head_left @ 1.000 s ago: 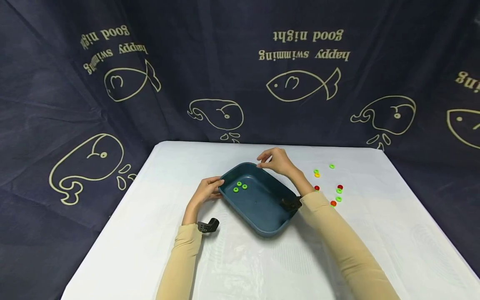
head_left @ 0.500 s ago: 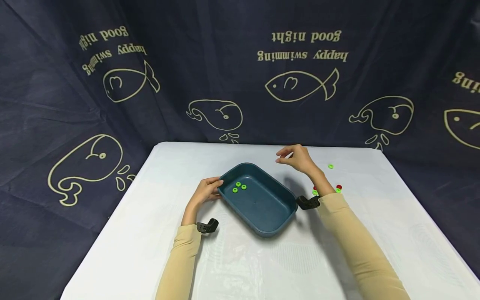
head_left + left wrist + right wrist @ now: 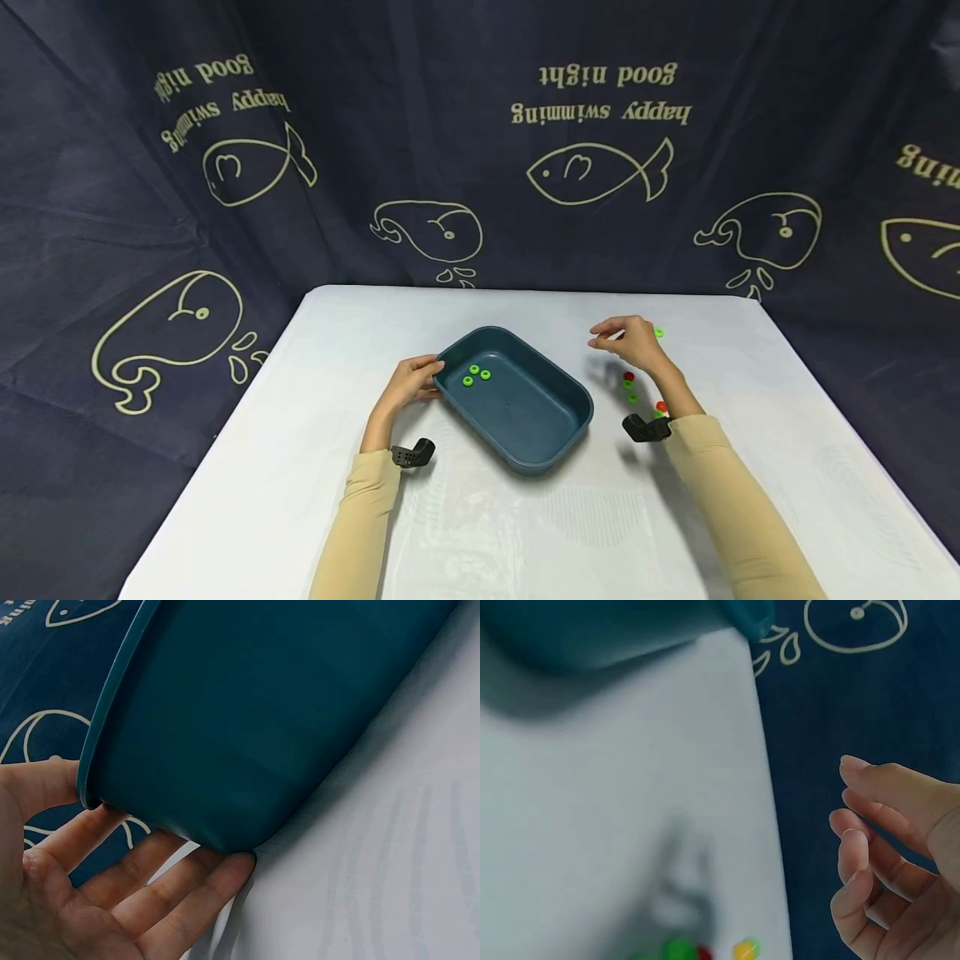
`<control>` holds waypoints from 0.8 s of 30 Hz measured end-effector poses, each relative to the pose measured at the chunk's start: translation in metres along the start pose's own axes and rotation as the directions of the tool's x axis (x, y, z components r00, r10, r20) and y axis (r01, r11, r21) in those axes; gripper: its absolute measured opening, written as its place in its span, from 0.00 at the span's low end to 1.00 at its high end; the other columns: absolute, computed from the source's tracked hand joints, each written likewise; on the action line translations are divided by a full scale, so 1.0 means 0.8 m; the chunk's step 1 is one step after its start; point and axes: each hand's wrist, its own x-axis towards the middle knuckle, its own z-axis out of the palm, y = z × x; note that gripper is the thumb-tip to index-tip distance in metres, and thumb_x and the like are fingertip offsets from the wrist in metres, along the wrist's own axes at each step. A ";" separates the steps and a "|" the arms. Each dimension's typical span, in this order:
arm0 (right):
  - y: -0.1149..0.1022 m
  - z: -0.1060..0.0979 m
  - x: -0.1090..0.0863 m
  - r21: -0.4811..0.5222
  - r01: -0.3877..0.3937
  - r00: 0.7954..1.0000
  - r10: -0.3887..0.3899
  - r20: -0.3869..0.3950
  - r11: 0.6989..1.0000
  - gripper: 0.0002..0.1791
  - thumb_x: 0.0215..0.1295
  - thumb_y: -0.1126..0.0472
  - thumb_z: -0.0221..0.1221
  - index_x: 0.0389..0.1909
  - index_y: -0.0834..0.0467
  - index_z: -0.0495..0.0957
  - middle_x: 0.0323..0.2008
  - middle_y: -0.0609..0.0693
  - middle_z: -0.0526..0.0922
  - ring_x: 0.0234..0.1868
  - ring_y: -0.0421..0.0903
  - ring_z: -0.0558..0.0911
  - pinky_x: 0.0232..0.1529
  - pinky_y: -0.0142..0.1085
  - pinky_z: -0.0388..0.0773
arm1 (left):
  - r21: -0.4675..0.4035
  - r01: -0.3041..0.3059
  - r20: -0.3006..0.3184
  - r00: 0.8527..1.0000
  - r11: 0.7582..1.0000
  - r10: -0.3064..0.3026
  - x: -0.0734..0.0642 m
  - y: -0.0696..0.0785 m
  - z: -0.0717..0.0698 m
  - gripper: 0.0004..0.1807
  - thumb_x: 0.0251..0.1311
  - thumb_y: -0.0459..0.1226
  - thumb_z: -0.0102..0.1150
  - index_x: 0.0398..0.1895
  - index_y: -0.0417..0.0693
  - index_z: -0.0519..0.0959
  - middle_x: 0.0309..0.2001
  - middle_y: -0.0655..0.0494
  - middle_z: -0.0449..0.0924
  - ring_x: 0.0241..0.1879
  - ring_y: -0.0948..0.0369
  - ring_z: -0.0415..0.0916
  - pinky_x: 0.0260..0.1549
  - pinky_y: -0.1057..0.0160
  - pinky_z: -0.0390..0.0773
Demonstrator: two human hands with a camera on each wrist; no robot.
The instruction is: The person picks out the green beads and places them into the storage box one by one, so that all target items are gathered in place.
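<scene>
Closest in, two tan sleeves (image 3: 738, 508) are seen, each with a black wrist camera (image 3: 414, 453) strapped on. The blue bin (image 3: 525, 425) is set around mid-table, and its left end is gripped by the left hand (image 3: 409, 380), thumb at the rim, other fingers against the outside wall. Three little green rings (image 3: 474, 369) are bunched inside at that same end, not shifted from a second ago. What's changed is the right hand (image 3: 628, 338): a second ago it's seen at the bin's far rim, now it's been carried off to the right and is held above the table (image 3: 465, 542), released, fingers loosely bent. Near it a dark red ring (image 3: 628, 377) is seen, plus an orange-red ring (image 3: 661, 406), blocked by the arm half a second ago, now exposed beside the wrist. A yellow ring (image 3: 745, 951) is hidden by that hand in the head view but caught, kinda blurry, in the right wrist one. Further back, a lone green ring (image 3: 658, 332) is spotted just past the knuckles. Behind everything a navy curtain (image 3: 420, 100) is hung, printed with fish (image 3: 577, 167) and whales, and "good night" and "happy swimming" can be read on it, upside down.
</scene>
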 end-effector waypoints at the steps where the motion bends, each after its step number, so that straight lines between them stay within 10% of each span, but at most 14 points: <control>1: 0.005 0.000 -0.004 0.003 -0.007 1.000 0.007 0.002 1.000 0.15 0.55 0.60 0.67 0.41 0.66 0.83 0.34 0.61 0.85 0.24 0.40 0.78 0.22 0.28 0.74 | 0.002 0.000 0.001 1.000 1.000 0.000 0.000 0.000 0.000 0.26 0.68 0.40 0.49 0.65 0.35 0.65 0.57 0.30 0.72 0.47 0.47 0.81 0.50 0.50 0.81; 24: 0.076 0.008 -0.068 -0.061 -0.094 0.995 0.095 0.005 0.994 0.10 0.54 0.63 0.67 0.36 0.65 0.85 0.32 0.61 0.86 0.26 0.44 0.84 0.19 0.28 0.75 | -0.007 0.015 0.009 1.000 1.000 -0.015 -0.007 0.009 0.001 0.27 0.68 0.40 0.49 0.67 0.35 0.62 0.59 0.29 0.69 0.51 0.43 0.78 0.55 0.45 0.77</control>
